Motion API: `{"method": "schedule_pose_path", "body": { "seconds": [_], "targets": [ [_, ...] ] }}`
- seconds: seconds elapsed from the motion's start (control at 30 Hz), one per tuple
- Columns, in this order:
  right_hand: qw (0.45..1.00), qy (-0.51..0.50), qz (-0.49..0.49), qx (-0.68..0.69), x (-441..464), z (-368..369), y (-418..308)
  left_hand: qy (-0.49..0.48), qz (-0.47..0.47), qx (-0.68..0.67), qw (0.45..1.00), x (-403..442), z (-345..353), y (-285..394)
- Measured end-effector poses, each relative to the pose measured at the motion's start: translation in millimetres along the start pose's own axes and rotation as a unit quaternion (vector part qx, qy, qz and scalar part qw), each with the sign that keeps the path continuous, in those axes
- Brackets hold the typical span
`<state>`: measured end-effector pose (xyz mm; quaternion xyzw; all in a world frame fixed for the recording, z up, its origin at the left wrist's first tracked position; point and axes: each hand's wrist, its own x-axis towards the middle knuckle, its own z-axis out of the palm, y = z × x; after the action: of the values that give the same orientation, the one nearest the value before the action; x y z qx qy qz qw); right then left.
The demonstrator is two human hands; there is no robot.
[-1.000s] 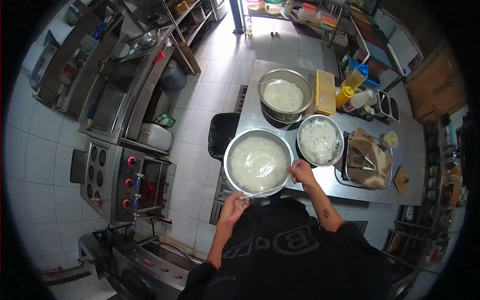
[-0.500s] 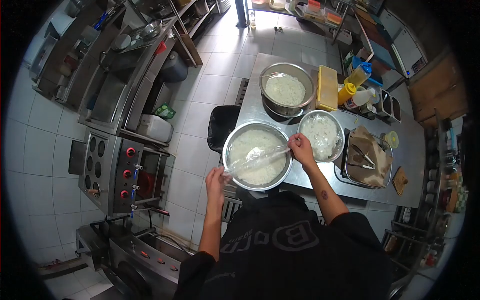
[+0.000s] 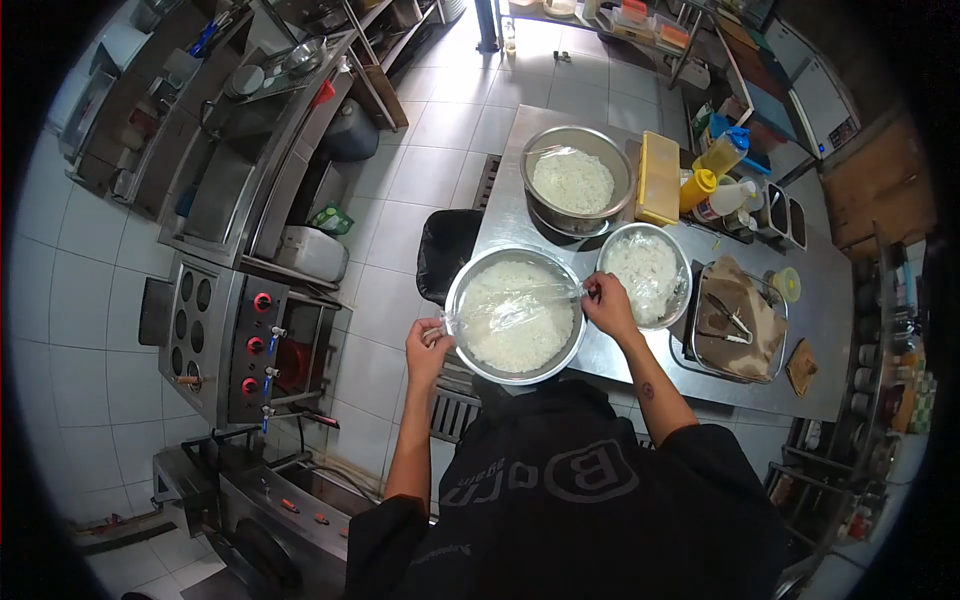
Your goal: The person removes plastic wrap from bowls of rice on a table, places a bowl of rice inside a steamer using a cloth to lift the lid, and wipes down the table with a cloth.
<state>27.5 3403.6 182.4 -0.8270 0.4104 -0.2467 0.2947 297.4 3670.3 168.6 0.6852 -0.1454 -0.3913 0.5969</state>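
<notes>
**Film spans the near bowl, one hand at each end**

Nearest us: dark shirt and sleeves, forearms reaching forward. Left hand (image 3: 428, 345) is at the bowl's left rim, thumb and fingers pinched together on the end of the cling film (image 3: 518, 298). Right hand (image 3: 606, 302) is at the right rim, fingers curled in on the other end, on the side toward the second bowl.

Key relation: film lies between the hands, right of the left one, left of the right one. Its long axis runs crosswise over the near bowl (image 3: 572, 348), right end a bit farther from us than left. Neither hand is clearly nearer; we read the film as roughly centred over the rice (image 3: 520, 338).

Bowl sits at the near-left corner of the steel table (image 3: 640, 352). Just past it: second bowl (image 3: 685, 302), film-covered, rice inside. Right of that, a tray with brown paper (image 3: 770, 335) and tongs (image 3: 728, 315). Farther: pot (image 3: 622, 187) with rice, then yellow box (image 3: 658, 180) beside it.

Can't make out: the film's far and near edges (clear film, glare), exact fingertip contact with the rim, the right hand's thumb grip. Bowl hides its own base, so we can't see how much rests on the table.
</notes>
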Motion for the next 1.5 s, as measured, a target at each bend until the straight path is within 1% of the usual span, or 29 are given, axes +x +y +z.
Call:
{"method": "schedule_pose_path", "body": {
  "seconds": [0.07, 0.1, 0.17, 0.2, 0.27, 0.3, 0.33, 0.4, 0.43, 0.5, 0.53, 0.6, 0.73, 0.77, 0.83, 0.9, 0.93, 0.97, 1.0, 1.07, 1.1, 1.13, 1.2, 1.23, 1.27, 1.33, 1.4, 1.47, 1.5],
  "targets": [
    [0.994, -0.059, 0.082, 0.053, 5, -1, 9, 0.084, 0.104, 0.01, 0.991, 0, 4, -7],
    [0.992, -0.062, 0.087, 0.072, 6, -1, 10, 0.083, 0.102, 0.011, 0.991, 0, 3, -6],
    [0.99, -0.087, 0.091, 0.07, 11, -5, 9, 0.027, -0.003, 0.007, 1.0, -1, -3, -1],
    [0.987, -0.113, 0.094, 0.067, 13, -7, 8, 0.027, -0.004, 0.007, 1.0, 1, -5, 2],
    [0.991, -0.087, 0.081, 0.069, 14, -5, 3, -0.043, -0.115, -0.006, 0.992, 4, -9, 5],
    [0.993, -0.06, 0.066, 0.071, 17, -3, 2, -0.042, -0.114, -0.006, 0.993, 6, -9, 5],
    [0.993, -0.061, 0.065, 0.072, 20, -1, 2, -0.035, -0.106, -0.029, 0.993, 7, -9, 5],
    [0.999, 0.001, -0.019, 0.03, 29, 4, 5, -0.026, -0.098, -0.053, 0.993, 15, -14, -8],
    [0.999, 0.0, -0.019, 0.031, 32, 6, 5, -0.025, -0.097, -0.062, 0.993, 21, -19, -16],
    [1.0, 0.007, 0.022, 0.02, 42, 0, -10, -0.023, -0.095, -0.07, 0.993, 27, -19, -15],
    [1.0, 0.007, 0.022, 0.021, 47, -3, -18, -0.001, -0.1, -0.059, 0.993, 28, -15, -9],
    [0.99, -0.068, 0.121, 0.007, 57, -9, -34, 0.022, -0.102, -0.048, 0.993, 39, -12, -7],
    [0.989, -0.065, 0.13, 0.018, 66, -2, -48, 0.066, -0.063, -0.025, 0.995, 61, 2, 7],
    [0.994, -0.032, 0.095, 0.029, 67, 4, -48, 0.086, -0.046, -0.024, 0.995, 66, 8, 13],
    [0.998, 0.027, 0.041, 0.045, 68, 14, -48, 0.087, -0.038, -0.017, 0.995, 74, 16, 25],
    [0.997, 0.033, 0.037, 0.053, 71, 20, -49, 0.088, -0.029, -0.011, 0.996, 87, 19, 22],
    [0.997, 0.039, 0.032, 0.06, 72, 22, -49, 0.094, -0.001, -0.011, 0.995, 96, 21, 18],
    [0.996, 0.015, 0.043, 0.073, 74, 22, -50, 0.1, 0.028, -0.009, 0.995, 102, 23, 20],
    [0.996, 0.016, 0.043, 0.075, 75, 23, -53, 0.099, 0.029, -0.008, 0.995, 109, 23, 22],
    [0.988, 0.017, -0.002, 0.153, 75, 27, -60, 0.079, 0.07, 0.054, 0.993, 120, 26, 28],
    [0.99, 0.013, -0.005, 0.14, 75, 29, -64, 0.069, 0.073, 0.008, 0.995, 122, 34, 36],
    [0.99, 0.013, -0.003, 0.14, 76, 32, -67, 0.069, 0.072, 0.009, 0.995, 124, 40, 44],
    [0.987, -0.008, -0.044, 0.155, 78, 37, -72, 0.014, 0.101, 0.065, 0.993, 131, 46, 47],
    [0.983, -0.035, -0.011, 0.181, 78, 40, -75, 0.021, 0.116, 0.082, 0.99, 134, 52, 48],
    [0.983, -0.036, -0.011, 0.182, 81, 43, -79, 0.022, 0.115, 0.083, 0.99, 136, 58, 51],
    [0.978, -0.029, -0.076, 0.192, 87, 49, -86, -0.023, 0.143, 0.101, 0.984, 136, 67, 58],
    [0.976, -0.045, -0.089, 0.194, 94, 53, -97, -0.023, 0.14, 0.102, 0.985, 133, 74, 65],
    [0.95, -0.12, -0.079, 0.278, 100, 62, -106, -0.05, 0.141, 0.172, 0.974, 130, 77, 75],
    [0.952, -0.132, -0.108, 0.254, 104, 67, -109, -0.048, 0.139, 0.172, 0.974, 128, 79, 81]
  ]
}}
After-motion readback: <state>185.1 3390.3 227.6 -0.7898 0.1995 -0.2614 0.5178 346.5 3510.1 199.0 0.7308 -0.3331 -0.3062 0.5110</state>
